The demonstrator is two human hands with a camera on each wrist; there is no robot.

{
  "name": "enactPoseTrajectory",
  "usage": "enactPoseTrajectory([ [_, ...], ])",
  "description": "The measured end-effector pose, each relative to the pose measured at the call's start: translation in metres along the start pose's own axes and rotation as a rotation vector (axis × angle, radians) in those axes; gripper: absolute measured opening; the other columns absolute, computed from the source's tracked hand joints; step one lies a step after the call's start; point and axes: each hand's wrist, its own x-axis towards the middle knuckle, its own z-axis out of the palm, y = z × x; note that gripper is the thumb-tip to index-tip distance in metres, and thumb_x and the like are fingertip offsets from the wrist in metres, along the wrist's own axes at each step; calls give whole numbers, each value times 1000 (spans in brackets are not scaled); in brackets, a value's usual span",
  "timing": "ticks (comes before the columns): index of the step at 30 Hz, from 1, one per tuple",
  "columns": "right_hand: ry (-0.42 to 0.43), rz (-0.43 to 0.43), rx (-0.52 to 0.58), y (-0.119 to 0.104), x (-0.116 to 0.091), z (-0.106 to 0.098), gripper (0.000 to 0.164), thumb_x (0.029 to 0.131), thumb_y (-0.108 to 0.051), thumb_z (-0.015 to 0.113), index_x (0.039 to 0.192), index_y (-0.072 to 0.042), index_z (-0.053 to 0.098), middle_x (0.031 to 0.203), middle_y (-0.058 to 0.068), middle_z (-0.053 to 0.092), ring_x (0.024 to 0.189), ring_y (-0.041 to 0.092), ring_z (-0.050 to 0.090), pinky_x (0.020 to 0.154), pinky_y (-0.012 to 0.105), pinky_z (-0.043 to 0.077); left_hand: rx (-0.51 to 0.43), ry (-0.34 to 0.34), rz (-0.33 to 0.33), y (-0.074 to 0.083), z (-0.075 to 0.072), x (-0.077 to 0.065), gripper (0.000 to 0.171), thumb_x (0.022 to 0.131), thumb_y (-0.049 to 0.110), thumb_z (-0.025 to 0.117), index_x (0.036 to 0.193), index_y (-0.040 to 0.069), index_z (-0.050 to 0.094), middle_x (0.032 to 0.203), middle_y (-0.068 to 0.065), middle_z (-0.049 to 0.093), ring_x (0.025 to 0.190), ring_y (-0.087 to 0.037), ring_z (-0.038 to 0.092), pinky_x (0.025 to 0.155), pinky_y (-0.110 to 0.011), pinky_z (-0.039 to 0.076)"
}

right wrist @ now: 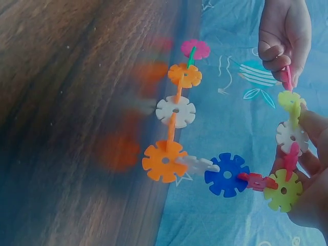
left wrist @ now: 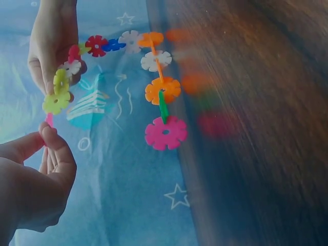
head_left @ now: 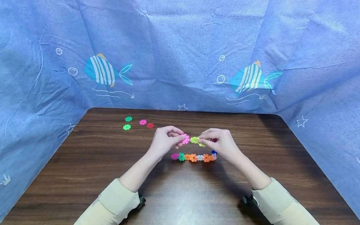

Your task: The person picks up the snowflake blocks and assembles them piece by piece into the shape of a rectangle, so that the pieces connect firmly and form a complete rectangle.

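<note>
Pinching a pink disc (head_left: 185, 139) with thumb and fingertips, the left hand (head_left: 166, 140) has it just beside the yellow-green end disc (head_left: 194, 140) of the chain (head_left: 193, 158), can't tell if they touch; right hand's (head_left: 221, 141) clamped on the chain close to that end; chain's over the table (head_left: 177, 193), bent in a U opening left, long near run going left-to-right, magenta disc (head_left: 175, 156) at its left tip; both forearms angle inward; pink disc's edge-on to the wrist cameras.
</note>
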Motion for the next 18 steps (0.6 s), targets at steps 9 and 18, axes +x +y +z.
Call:
enactPoseTrajectory([
  [9,4,-60,-20,0,2,3,6,80,-16,76,85,-17,75,86,-7,70,60,3,52,47,21,41,-11,-38,-59,-2,3,0,20,81,8,73,97,-4,68,73,-14,70,55,-14,64,58,-42,57],
  [18,-17,-111,1,-4,3,3,7,81,-10,74,86,-14,74,87,-4,71,69,4,60,52,20,47,-64,-32,-68,0,8,-3,16,82,5,72,94,-6,68,75,-14,71,53,-13,64,56,-34,57],
])
